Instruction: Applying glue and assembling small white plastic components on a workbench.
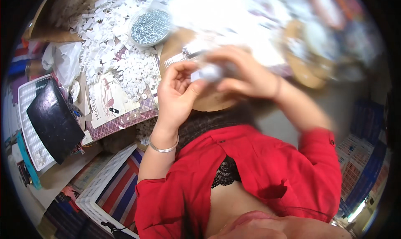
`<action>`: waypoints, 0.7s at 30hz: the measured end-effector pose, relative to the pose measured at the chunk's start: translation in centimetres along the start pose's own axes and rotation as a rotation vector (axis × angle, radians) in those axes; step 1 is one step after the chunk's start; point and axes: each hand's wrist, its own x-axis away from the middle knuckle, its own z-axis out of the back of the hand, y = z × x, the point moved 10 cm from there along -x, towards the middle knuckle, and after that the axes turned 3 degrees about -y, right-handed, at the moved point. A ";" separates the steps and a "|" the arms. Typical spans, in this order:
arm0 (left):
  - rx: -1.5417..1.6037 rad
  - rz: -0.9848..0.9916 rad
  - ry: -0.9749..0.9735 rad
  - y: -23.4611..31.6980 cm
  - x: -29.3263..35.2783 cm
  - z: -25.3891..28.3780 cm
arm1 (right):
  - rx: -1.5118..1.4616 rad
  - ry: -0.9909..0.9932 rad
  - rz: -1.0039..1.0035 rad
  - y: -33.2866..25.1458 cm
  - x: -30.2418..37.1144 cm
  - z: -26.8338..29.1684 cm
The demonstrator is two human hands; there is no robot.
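Observation:
My left hand [177, 90], with a bangle on its wrist, pinches a small white plastic piece [195, 76] between thumb and curled fingers. Just right of it, my right hand [242, 71] curves around a blurred whitish part [211, 73]. Motion smears the right fingers, so whether they grip that part cannot be made out. Both hands are over a round brown board [213, 103] in front of my red shirt. A dark, small object [194, 51] lies beyond the fingers.
Loose white plastic parts [135, 74] heap across the patterned table cover [125, 121]. Among them stands a clear bowl of small metal screws or pins [150, 28]. At left, a black box [56, 121] leans on a white basket [27, 101]. Another brown board [311, 74] sits right, blurred.

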 end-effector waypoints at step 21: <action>-1.736 -0.390 0.336 10.1 -9.4 6.6 | 0.574 0.088 -0.156 6.8 -15.2 -2.8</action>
